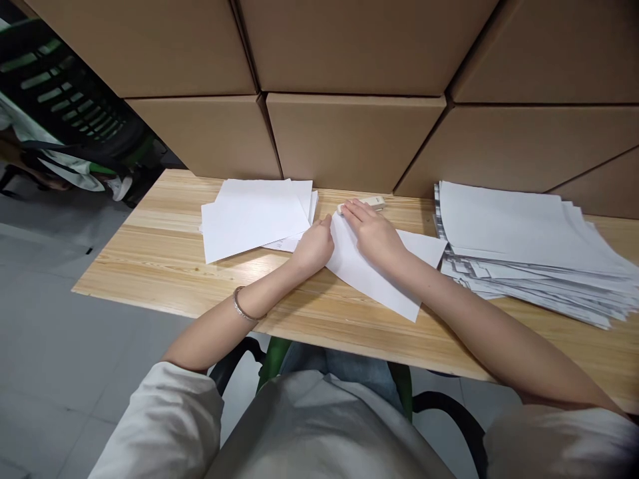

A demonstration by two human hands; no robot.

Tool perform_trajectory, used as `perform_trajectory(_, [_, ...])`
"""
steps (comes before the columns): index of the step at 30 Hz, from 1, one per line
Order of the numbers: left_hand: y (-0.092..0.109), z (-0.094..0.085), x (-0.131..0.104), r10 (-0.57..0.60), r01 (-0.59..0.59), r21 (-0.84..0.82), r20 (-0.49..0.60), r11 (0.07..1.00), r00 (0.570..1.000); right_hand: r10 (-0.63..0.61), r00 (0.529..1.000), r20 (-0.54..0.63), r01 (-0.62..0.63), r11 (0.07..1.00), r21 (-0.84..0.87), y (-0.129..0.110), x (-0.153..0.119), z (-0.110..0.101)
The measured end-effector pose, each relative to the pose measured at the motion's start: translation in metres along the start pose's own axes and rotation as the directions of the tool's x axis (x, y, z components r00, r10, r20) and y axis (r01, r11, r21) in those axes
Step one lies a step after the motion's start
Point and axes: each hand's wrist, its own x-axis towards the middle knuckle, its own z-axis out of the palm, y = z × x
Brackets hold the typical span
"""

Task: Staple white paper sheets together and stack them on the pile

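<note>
Head view looks down on a light wooden table (pixel 164 266) where both hands rest on a white sheet of paper (pixel 372 276) lying slantwise. Left hand (pixel 314 246) sits loosely curled at the sheet's left edge, its fingers drawn together and its thumb touching the paper; a thin metal bracelet (pixel 242 309) circles that wrist. Right hand (pixel 372 233) lies flat on the upper part of the same sheet, fingers stretched out and close together, pressing down rather than gripping. Just beyond the right fingertips, touching or nearly touching them, lies a small cream-coloured stapler (pixel 369 201). Left of the left hand, a loose pile of white sheets (pixel 254 216) is fanned out on the table. Right of the right hand, near its forearm, a thick stack of printed white papers (pixel 529 246) spreads sideways. Beyond everything, brown cardboard boxes (pixel 349 136) stand stacked along the table's far edge.
</note>
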Motion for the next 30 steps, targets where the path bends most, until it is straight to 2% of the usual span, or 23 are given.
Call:
perform_trajectory(5, [0.003, -0.001, -0.001, 0.008, -0.008, 0.023, -0.004, 1.000, 1.000, -0.023, 1.000, -0.001, 0.023, 1.000, -0.009, 0.004, -0.002, -0.002])
perform_trajectory(8, [0.003, -0.001, -0.003, 0.006, -0.006, 0.037, -0.017, 0.999, 1.000, -0.040, 0.998, -0.049, 0.039, 0.999, -0.020, 0.002, -0.005, -0.006])
perform_trajectory(11, [0.002, -0.001, -0.009, 0.018, -0.017, 0.024, -0.015, 1.000, 1.000, -0.016, 0.991, -0.136, 0.009, 0.999, -0.048, -0.011, -0.013, -0.015])
perform_trajectory(13, [0.001, -0.004, -0.015, 0.030, -0.031, -0.043, -0.025, 0.999, 0.999, -0.010, 0.987, -0.163, 0.001, 0.998, -0.060, -0.026, -0.025, -0.023])
perform_trajectory(15, [0.001, -0.009, -0.023, 0.028, -0.034, -0.145, -0.044, 0.989, 0.999, -0.060, 0.988, -0.141, 0.052, 0.997, -0.054, -0.041, -0.044, -0.028])
perform_trajectory(16, [0.001, -0.013, -0.027, 0.024, -0.034, -0.200, -0.056, 0.979, 0.998, -0.128, 0.985, -0.117, 0.124, 0.992, -0.037, -0.048, -0.055, -0.029])
perform_trajectory(17, [0.002, -0.017, -0.031, 0.027, -0.045, -0.257, -0.074, 0.965, 0.997, -0.199, 0.974, -0.107, 0.197, 0.980, -0.024, -0.054, -0.065, -0.028])
perform_trajectory(19, [0.005, -0.024, -0.039, 0.046, -0.100, -0.365, -0.153, 0.926, 0.987, -0.252, 0.961, -0.111, 0.246, 0.967, -0.064, -0.062, -0.083, -0.022])
perform_trajectory(23, [0.009, -0.033, -0.047, 0.077, -0.224, -0.451, -0.322, 0.864, 0.944, -0.223, 0.964, -0.145, 0.190, 0.959, -0.210, -0.064, -0.092, -0.017])
perform_trajectory(26, [0.008, -0.036, -0.048, 0.089, -0.297, -0.441, -0.433, 0.847, 0.897, -0.172, 0.968, -0.183, 0.128, 0.965, -0.230, -0.059, -0.087, -0.034])
perform_trajectory(30, [0.002, -0.041, -0.042, 0.120, -0.358, -0.430, -0.489, 0.829, 0.864, -0.218, 0.947, -0.238, 0.141, 0.942, -0.304, -0.042, -0.086, -0.078])
